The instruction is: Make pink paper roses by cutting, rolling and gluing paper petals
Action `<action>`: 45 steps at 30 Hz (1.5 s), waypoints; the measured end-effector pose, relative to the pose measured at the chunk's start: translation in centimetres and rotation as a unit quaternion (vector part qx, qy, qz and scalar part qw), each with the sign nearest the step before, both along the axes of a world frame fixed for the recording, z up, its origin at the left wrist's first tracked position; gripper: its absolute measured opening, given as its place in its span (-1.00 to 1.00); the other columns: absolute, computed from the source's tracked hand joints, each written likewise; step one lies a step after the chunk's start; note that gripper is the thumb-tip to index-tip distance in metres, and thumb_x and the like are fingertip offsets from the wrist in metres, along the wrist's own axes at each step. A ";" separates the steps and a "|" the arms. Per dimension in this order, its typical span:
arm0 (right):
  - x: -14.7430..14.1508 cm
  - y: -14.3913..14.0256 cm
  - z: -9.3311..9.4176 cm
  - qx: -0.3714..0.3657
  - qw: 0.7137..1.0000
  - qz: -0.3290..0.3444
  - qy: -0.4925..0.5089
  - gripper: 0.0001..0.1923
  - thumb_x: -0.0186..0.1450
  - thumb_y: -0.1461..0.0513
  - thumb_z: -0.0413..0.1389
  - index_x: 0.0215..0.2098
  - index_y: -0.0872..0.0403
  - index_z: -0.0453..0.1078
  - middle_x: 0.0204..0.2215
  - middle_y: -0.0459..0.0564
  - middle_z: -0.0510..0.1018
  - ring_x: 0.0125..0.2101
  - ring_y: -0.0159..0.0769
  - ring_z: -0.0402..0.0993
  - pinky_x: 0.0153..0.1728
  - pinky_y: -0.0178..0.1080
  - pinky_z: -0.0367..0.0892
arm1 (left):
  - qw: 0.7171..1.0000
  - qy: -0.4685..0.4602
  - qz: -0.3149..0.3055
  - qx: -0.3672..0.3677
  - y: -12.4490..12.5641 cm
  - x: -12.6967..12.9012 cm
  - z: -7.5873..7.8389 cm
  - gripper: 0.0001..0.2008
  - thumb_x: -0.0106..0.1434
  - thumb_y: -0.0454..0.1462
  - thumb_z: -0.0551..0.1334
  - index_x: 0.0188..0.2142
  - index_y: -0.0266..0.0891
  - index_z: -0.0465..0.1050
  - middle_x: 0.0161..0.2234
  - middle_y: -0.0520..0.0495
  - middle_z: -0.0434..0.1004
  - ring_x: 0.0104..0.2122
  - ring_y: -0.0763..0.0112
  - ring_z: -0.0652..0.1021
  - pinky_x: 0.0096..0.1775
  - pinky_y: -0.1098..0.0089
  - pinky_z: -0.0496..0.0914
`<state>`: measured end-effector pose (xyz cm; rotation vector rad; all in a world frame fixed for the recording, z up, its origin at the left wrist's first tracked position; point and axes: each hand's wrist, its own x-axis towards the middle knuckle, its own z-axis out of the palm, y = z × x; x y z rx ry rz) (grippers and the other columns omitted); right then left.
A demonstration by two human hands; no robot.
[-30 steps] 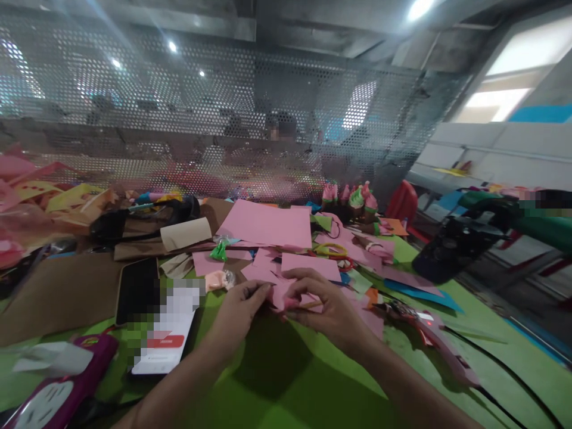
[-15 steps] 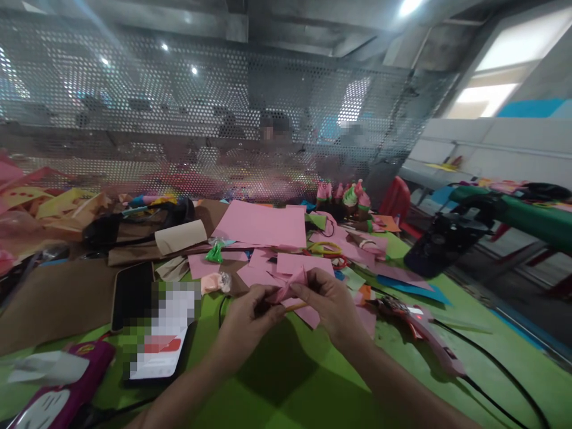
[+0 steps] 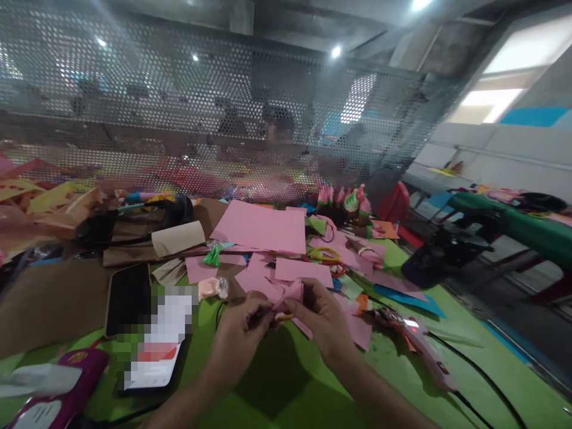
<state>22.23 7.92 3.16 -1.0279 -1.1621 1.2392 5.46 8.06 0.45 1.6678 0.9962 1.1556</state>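
pink paper piece lifted since before, now folded, curled.

phone screen blurred, purple case cut off

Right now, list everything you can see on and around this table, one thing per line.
table: one, green top, foreground
large pink paper sheet: one, pink, centre back
pink paper offcuts: several, pink, just behind the hands
phone: one, black, left of the hands
brown card sheet: one, brown, far left
glue gun: one, pink, right of the hands, black cord trailing
paper cones: several, pink and green, back centre
perforated metal screen: one, grey, behind the table
folded pink paper piece: one, pink, pinched between both hands
left hand: one, on the piece's left end
right hand: one, on its right end
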 end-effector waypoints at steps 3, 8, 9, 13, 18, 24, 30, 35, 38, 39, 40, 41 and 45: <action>0.5 0.3 -0.2 -0.041 0.997 0.055 -0.017 -0.69 0.11 0.13 0.34 -0.24 0.05 0.41 -0.41 -0.06 0.63 -0.42 -0.23 0.57 -0.32 -0.19 0.47 | 1.000 0.016 0.025 0.003 0.1 0.1 -0.4 -0.84 0.24 -0.39 0.15 -0.28 -0.19 0.50 -0.38 0.03 0.56 -0.38 0.42 0.54 -0.33 0.48 0.34; 1.1 0.8 -0.9 -0.073 0.992 0.064 -0.077 -0.75 0.11 0.11 0.33 -0.38 0.11 0.50 -0.47 -0.02 0.61 -0.43 -0.24 0.54 -0.33 -0.23 0.43 | 0.997 0.066 0.028 0.000 0.1 0.1 -0.6 -0.87 0.27 -0.33 0.15 -0.28 -0.21 0.49 -0.39 0.01 0.57 -0.40 0.42 0.54 -0.35 0.48 0.34; 1.1 0.8 -0.9 -0.076 0.992 0.057 -0.077 -0.75 0.10 0.10 0.34 -0.40 0.11 0.50 -0.49 -0.03 0.61 -0.45 -0.26 0.53 -0.36 -0.24 0.43 | 0.997 0.075 0.029 0.000 0.1 0.1 -0.5 -0.87 0.27 -0.32 0.15 -0.28 -0.21 0.49 -0.40 0.01 0.56 -0.41 0.42 0.53 -0.36 0.48 0.33; 0.8 0.3 -0.5 -0.061 0.993 0.047 -0.093 -0.78 0.13 0.11 0.31 -0.41 0.10 0.50 -0.52 -0.07 0.58 -0.48 -0.29 0.48 -0.42 -0.28 0.39 | 0.996 0.083 0.005 -0.016 0.1 0.0 0.0 -0.87 0.29 -0.29 0.15 -0.30 -0.21 0.48 -0.45 0.03 0.53 -0.46 0.44 0.50 -0.41 0.48 0.31; 0.7 0.2 0.4 -0.016 0.993 0.052 -0.102 -0.83 0.19 0.16 0.27 -0.28 0.06 0.49 -0.40 -0.07 0.58 -0.39 -0.27 0.49 -0.32 -0.25 0.42 | 0.997 0.017 -0.025 -0.074 0.7 -0.2 0.3 -0.89 0.28 -0.28 0.18 -0.24 -0.17 0.48 -0.26 -0.01 0.55 -0.24 0.37 0.52 -0.22 0.44 0.36; 1.3 0.5 0.3 0.028 0.995 0.081 -0.054 -0.74 0.16 0.22 0.29 -0.17 -0.02 0.47 -0.27 -0.07 0.51 -0.34 -0.29 0.50 -0.29 -0.24 0.45 | 0.985 -0.046 -0.040 -0.161 0.9 -0.5 1.1 -0.83 0.31 -0.21 0.15 -0.25 -0.16 0.51 -0.30 0.00 0.56 -0.23 0.36 0.51 -0.18 0.42 0.35; 1.1 0.3 0.9 0.027 0.994 0.080 -0.067 -0.82 0.12 0.19 0.32 -0.31 0.00 0.49 -0.31 -0.06 0.55 -0.33 -0.25 0.52 -0.28 -0.20 0.48 | 0.955 -0.135 -0.056 -0.259 0.6 -0.7 1.5 -0.82 0.29 -0.23 0.18 -0.16 -0.22 0.47 -0.54 0.04 0.49 -0.55 0.48 0.45 -0.48 0.48 0.30; 0.6 0.1 1.5 0.008 0.997 0.065 -0.035 -0.84 0.15 0.13 0.30 -0.40 0.04 0.47 -0.47 -0.07 0.58 -0.43 -0.22 0.53 -0.33 -0.12 0.51 | 0.960 -0.162 -0.096 -0.207 0.8 -0.9 1.2 -0.83 0.28 -0.18 0.22 -0.20 -0.20 0.49 -0.38 -0.03 0.57 -0.37 0.44 0.54 -0.28 0.43 0.39; 0.4 -0.1 1.5 -0.006 0.998 0.041 -0.056 -0.79 0.16 0.09 0.29 -0.38 0.04 0.48 -0.45 -0.04 0.59 -0.42 -0.19 0.54 -0.30 -0.09 0.50 | 0.971 -0.151 -0.101 -0.156 1.0 -0.9 1.0 -0.85 0.23 -0.22 0.28 -0.21 -0.21 0.49 -0.33 -0.04 0.59 -0.30 0.39 0.56 -0.17 0.36 0.39; 0.3 -0.1 1.5 -0.009 0.997 0.047 -0.058 -0.78 0.16 0.08 0.29 -0.36 0.04 0.48 -0.46 -0.04 0.59 -0.44 -0.19 0.54 -0.29 -0.08 0.50 | 0.975 -0.142 -0.093 -0.145 1.0 -0.9 1.0 -0.86 0.22 -0.23 0.28 -0.23 -0.22 0.50 -0.34 -0.05 0.59 -0.30 0.37 0.56 -0.17 0.34 0.40; 0.3 0.0 1.4 -0.011 0.997 0.058 -0.056 -0.77 0.16 0.07 0.28 -0.35 0.04 0.48 -0.47 -0.05 0.59 -0.45 -0.19 0.54 -0.29 -0.07 0.49 | 0.978 -0.132 -0.082 -0.140 1.0 -0.9 1.0 -0.87 0.23 -0.23 0.27 -0.25 -0.22 0.50 -0.35 -0.06 0.59 -0.30 0.36 0.56 -0.18 0.33 0.41; 0.3 0.0 1.3 -0.011 0.996 0.066 -0.053 -0.76 0.16 0.06 0.28 -0.33 0.04 0.48 -0.46 -0.05 0.59 -0.46 -0.19 0.54 -0.30 -0.08 0.49 | 0.980 -0.126 -0.068 -0.137 1.0 -0.8 1.1 -0.87 0.23 -0.22 0.26 -0.27 -0.23 0.51 -0.35 -0.07 0.59 -0.30 0.34 0.56 -0.19 0.33 0.41; 0.7 0.4 0.8 -0.016 0.995 0.059 -0.073 -0.74 0.10 0.06 0.33 -0.33 0.03 0.50 -0.38 -0.04 0.61 -0.38 -0.19 0.54 -0.28 -0.14 0.47 | 0.975 -0.162 -0.031 -0.150 0.9 -0.6 1.5 -0.87 0.22 -0.21 0.27 -0.33 -0.24 0.49 -0.43 -0.04 0.58 -0.38 0.36 0.57 -0.26 0.34 0.44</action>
